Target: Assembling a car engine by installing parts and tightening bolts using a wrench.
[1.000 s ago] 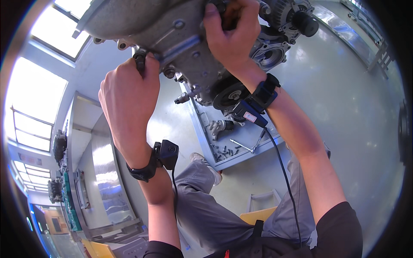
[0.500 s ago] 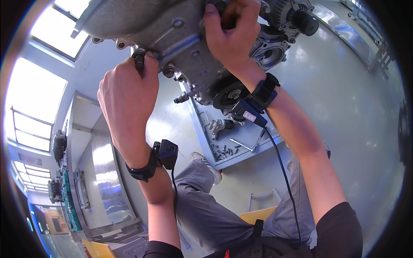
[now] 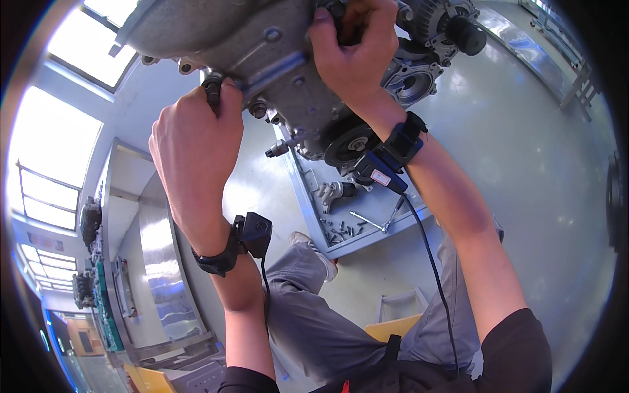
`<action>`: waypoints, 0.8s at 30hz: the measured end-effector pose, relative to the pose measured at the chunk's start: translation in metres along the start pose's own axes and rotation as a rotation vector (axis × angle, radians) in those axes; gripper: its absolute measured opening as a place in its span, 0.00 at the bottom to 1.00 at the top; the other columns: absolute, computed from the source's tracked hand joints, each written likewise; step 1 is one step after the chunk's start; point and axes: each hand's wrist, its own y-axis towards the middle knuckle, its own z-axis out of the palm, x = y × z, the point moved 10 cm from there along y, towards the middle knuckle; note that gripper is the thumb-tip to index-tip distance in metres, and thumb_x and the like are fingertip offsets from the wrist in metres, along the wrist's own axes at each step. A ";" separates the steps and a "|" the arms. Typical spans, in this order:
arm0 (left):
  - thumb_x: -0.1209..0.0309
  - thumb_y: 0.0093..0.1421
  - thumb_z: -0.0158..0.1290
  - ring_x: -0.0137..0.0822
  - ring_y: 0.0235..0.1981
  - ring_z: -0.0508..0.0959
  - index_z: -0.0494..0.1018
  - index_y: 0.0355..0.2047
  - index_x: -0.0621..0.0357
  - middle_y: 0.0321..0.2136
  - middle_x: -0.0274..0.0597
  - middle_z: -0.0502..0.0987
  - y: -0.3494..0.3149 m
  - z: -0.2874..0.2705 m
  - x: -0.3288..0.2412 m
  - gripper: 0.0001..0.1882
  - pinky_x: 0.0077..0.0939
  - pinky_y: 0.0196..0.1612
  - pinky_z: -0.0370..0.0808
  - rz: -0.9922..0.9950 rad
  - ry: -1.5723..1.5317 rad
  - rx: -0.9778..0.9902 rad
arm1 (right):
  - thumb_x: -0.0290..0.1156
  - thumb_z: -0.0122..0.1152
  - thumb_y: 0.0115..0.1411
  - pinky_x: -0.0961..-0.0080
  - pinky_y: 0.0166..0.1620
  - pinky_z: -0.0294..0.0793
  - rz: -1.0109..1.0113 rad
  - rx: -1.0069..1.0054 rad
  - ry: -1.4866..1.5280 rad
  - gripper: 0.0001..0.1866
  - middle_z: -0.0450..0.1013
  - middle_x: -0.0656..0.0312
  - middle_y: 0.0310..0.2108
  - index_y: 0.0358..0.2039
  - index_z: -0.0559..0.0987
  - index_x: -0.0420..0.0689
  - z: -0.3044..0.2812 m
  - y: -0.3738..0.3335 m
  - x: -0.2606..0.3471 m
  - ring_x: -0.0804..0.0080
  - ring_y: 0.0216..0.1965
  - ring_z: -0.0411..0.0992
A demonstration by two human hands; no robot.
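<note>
A grey metal engine fills the top of the view. At its lower left edge my left hand is closed, thumb and curled forefinger pressed about a short dark cylindrical part whose exact kind I cannot make out. Higher up on the right, my right hand is bent over the engine's face, thumb and fingers around a dark round part, partly hidden by the fingers. Between the hands, a bolt head and a protruding sensor-like fitting stick out. Below my right wrist sits a black pulley.
Under the engine, a grey tray carries a ratchet wrench, several loose bolts and a metal part with a black end. An alternator stands out at upper right. Cables hang from both wrist-worn devices. A steel bench stands left.
</note>
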 end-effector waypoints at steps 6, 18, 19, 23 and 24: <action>0.54 0.65 0.51 0.57 0.23 0.81 0.82 0.27 0.66 0.18 0.57 0.77 0.000 0.000 0.000 0.25 0.43 0.33 0.78 -0.009 -0.007 0.006 | 0.28 0.66 0.63 0.75 0.22 0.62 0.015 0.069 -0.043 0.09 0.66 0.67 0.15 0.40 0.76 0.41 0.003 0.001 -0.001 0.77 0.15 0.62; 0.54 0.65 0.51 0.58 0.23 0.80 0.81 0.27 0.66 0.18 0.58 0.77 -0.001 -0.001 -0.001 0.24 0.44 0.33 0.77 0.004 -0.009 -0.006 | 0.24 0.64 0.62 0.80 0.21 0.60 0.107 0.022 0.135 0.16 0.69 0.68 0.18 0.48 0.71 0.40 0.005 -0.006 -0.009 0.81 0.16 0.63; 0.54 0.65 0.51 0.58 0.23 0.80 0.81 0.27 0.66 0.18 0.58 0.77 -0.001 -0.001 -0.001 0.24 0.44 0.33 0.77 0.002 -0.008 -0.006 | 0.24 0.65 0.62 0.79 0.22 0.60 0.087 0.030 0.114 0.16 0.69 0.68 0.18 0.49 0.71 0.40 0.004 -0.005 -0.008 0.81 0.16 0.62; 0.54 0.65 0.51 0.57 0.23 0.80 0.81 0.27 0.66 0.18 0.57 0.77 -0.001 0.000 0.000 0.24 0.43 0.32 0.77 0.001 0.001 -0.005 | 0.25 0.66 0.62 0.77 0.22 0.61 -0.002 0.014 0.016 0.11 0.66 0.68 0.17 0.43 0.75 0.41 0.001 0.000 0.000 0.80 0.16 0.62; 0.54 0.65 0.51 0.57 0.23 0.80 0.81 0.27 0.66 0.18 0.57 0.77 -0.001 0.000 0.000 0.24 0.43 0.32 0.77 0.004 -0.008 -0.009 | 0.25 0.66 0.62 0.76 0.22 0.60 -0.027 0.029 -0.020 0.09 0.66 0.68 0.16 0.41 0.76 0.41 0.002 0.001 0.002 0.79 0.16 0.62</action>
